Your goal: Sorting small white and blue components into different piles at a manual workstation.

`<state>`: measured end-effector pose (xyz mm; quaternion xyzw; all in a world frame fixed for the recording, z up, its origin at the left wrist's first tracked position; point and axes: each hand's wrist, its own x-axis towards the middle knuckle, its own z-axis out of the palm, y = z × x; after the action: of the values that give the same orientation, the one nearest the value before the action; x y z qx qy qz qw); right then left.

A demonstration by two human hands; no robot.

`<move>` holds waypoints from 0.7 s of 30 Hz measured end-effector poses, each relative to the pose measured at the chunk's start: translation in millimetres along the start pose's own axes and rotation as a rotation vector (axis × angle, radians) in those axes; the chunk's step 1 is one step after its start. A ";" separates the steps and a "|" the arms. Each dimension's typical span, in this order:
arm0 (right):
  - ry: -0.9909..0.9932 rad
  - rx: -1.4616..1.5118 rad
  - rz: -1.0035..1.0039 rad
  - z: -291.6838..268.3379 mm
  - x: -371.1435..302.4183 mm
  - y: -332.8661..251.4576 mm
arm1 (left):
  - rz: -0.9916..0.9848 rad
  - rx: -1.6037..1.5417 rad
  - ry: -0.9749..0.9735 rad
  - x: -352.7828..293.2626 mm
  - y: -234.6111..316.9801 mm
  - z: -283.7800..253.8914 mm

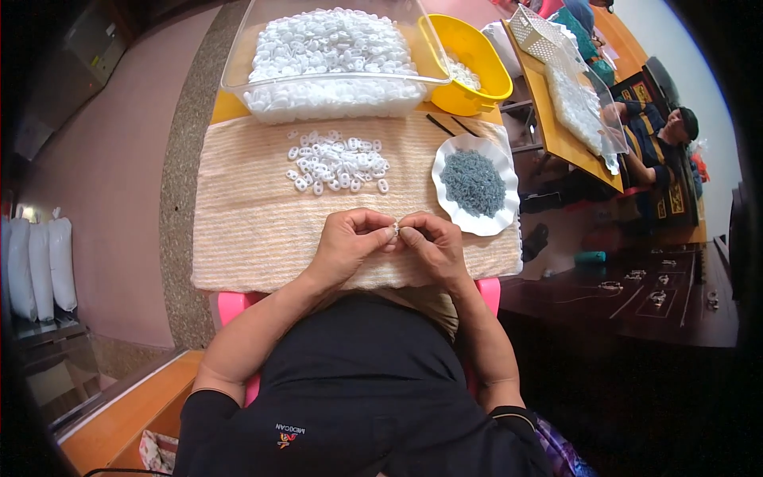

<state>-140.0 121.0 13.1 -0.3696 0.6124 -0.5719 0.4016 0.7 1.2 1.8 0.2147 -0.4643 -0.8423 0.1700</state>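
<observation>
Over the near part of a striped towel point(238, 230), my left hand point(347, 245) and my right hand point(437, 243) meet with fingertips nearly touching. Both pinch a small whitish piece point(395, 228), mostly covered by the fingers. Beyond them lies a loose pile of small white oval plastic pieces with two holes each point(338, 163). To the right of the pile, a white wavy-rimmed plate point(485, 226) holds a heap of tiny blue-grey pieces point(474, 182). The plate is close to my right hand without touching it.
At the table's far side stands a clear plastic bin point(334, 94) full of white pieces, beside a yellow basin point(497, 75). Two thin black sticks point(451, 126) lie near the plate. A person point(652, 135) sits at another table point(584, 163) on the right. White sacks point(60, 262) stand far left.
</observation>
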 end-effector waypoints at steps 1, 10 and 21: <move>-0.007 0.042 0.038 0.3 0.2 -1.0 | 0.010 -0.003 -0.004 0.0 -0.6 -0.7; -0.023 0.025 0.002 -4.0 2.2 7.7 | -0.007 0.009 0.024 -1.4 2.4 3.2; -0.016 -0.051 -0.005 -2.8 2.8 9.5 | 0.026 0.038 0.037 -2.8 -0.3 2.6</move>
<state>-143.7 120.2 3.6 -0.3858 0.6228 -0.5541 0.3953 1.7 4.5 3.3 0.2273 -0.4797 -0.8270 0.1854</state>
